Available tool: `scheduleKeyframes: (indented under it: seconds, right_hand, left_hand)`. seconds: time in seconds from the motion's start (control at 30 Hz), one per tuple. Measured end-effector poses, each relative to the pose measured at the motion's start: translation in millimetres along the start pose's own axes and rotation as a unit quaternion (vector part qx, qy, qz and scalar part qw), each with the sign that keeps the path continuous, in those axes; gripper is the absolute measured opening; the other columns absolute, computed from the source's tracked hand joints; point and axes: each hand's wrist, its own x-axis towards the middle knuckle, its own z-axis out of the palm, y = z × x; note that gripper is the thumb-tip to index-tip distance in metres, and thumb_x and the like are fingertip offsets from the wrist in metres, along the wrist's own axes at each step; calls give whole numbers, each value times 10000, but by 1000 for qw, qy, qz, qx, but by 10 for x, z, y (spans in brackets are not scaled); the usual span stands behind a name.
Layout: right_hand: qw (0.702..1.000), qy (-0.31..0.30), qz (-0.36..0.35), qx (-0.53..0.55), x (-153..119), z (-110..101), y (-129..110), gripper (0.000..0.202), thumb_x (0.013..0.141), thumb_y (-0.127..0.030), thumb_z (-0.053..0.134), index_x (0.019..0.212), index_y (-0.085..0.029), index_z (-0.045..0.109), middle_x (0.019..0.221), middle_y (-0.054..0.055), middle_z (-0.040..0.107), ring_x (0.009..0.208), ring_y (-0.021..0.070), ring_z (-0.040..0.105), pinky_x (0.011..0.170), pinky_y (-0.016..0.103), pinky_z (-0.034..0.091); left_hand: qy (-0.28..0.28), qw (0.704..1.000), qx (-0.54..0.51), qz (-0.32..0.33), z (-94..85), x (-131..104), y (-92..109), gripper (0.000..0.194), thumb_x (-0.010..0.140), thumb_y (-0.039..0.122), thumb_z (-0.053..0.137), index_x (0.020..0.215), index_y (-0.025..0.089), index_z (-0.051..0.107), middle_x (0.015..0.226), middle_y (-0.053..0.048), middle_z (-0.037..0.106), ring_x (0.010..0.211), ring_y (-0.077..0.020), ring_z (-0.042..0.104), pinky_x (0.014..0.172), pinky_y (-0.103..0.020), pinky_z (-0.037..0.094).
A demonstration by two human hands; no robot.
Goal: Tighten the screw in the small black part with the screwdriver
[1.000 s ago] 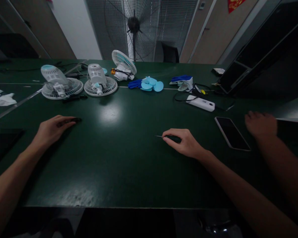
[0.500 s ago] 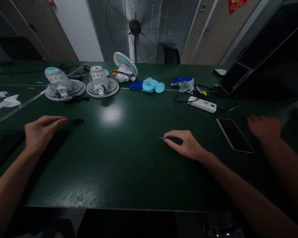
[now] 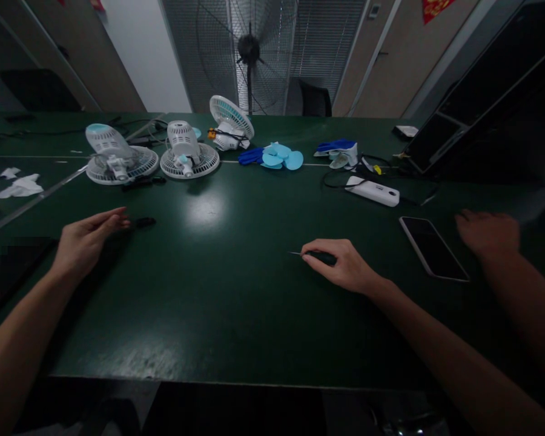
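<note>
My right hand [image 3: 338, 261] rests on the dark green table [image 3: 236, 303] right of the middle, its fingers wrapped round a small dark-handled screwdriver [image 3: 323, 258] whose thin metal tip points left. On the left, my left hand [image 3: 91, 237] hovers low over the table with thumb and fingers pressed together. Whether anything sits in that pinch is too small to tell. Just right of those fingertips lies a small black object [image 3: 145, 222].
Small white fans [image 3: 189, 158] stand at the back left, beside light blue blades [image 3: 281, 156] and gloves [image 3: 340, 151]. A white power strip [image 3: 373, 191] and a phone [image 3: 433, 248] lie right. Another person's hand [image 3: 488, 233] rests at the far right.
My left hand has shifted slightly right, nearer the small black object. My right hand still holds the screwdriver in about the same place. The whole view has drifted a little.
</note>
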Motion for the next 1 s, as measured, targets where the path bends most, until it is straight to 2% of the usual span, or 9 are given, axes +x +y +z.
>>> scheduleKeyframes:
  seconds: [0.07,0.17,0.3,0.4,0.53,0.63,0.8,1.0]
  right_hand:
    - [1000,-1,3,-4,1,4,4,242,1028,-331,614,1205,-212,727,1129,58,772,1022,209,735,902,379,607]
    - [1000,1,2,-5,4,5,-3,245,1023,-333,617,1206,-215,729,1134,57,773,1028,211,735,909,382,607]
    - [1000,2,9,-8,11,-3,-35,245,1025,-341,608,1195,-218,734,1131,56,774,1021,211,733,891,374,605]
    - [1000,3,14,-14,14,-11,-54,245,1017,-346,612,1183,-219,741,1116,54,777,999,213,735,867,368,606]
    - [1000,0,12,-10,12,-13,-50,249,1020,-351,606,1188,-223,737,1126,56,776,1006,214,734,876,368,604]
    - [1000,-3,13,-6,6,-12,-35,255,1027,-357,599,1199,-224,733,1136,58,774,1010,214,731,876,373,606]
    - [1000,-12,16,3,-1,-12,-19,259,1039,-352,591,1221,-222,721,1163,57,765,1041,211,723,900,378,598]
    - [1000,-14,17,4,-3,-8,-5,267,1035,-355,600,1236,-225,719,1170,54,763,1048,209,722,884,364,600]
  left_hand:
    - [-5,1000,-17,-5,-24,27,-27,573,838,413,810,1347,193,669,1209,-19,766,1098,-177,698,920,-251,559]
    - [-7,1000,18,1,-41,48,-56,573,841,428,806,1353,208,674,1218,-23,762,1090,-189,703,944,-282,560]
    - [23,999,16,22,-12,69,-112,574,809,502,808,1248,138,738,1160,-94,766,928,-197,717,856,-300,587]
    - [31,998,-47,35,14,104,-173,631,798,545,812,1243,105,734,1077,-105,759,840,-172,704,766,-261,586]
    - [40,996,-63,41,-8,180,-274,640,783,528,843,1275,132,742,984,-50,727,780,-100,630,706,-159,537]
    - [34,997,-66,36,-50,224,-342,628,803,504,837,1308,146,733,1038,-51,735,838,-97,636,751,-138,534]
    - [22,997,-68,23,-55,181,-312,670,782,448,861,1351,132,701,1126,-92,762,908,-135,716,890,-223,586]
    - [60,994,-90,16,32,87,-175,591,680,349,920,1183,87,752,1005,-103,788,837,-173,766,909,-305,624]
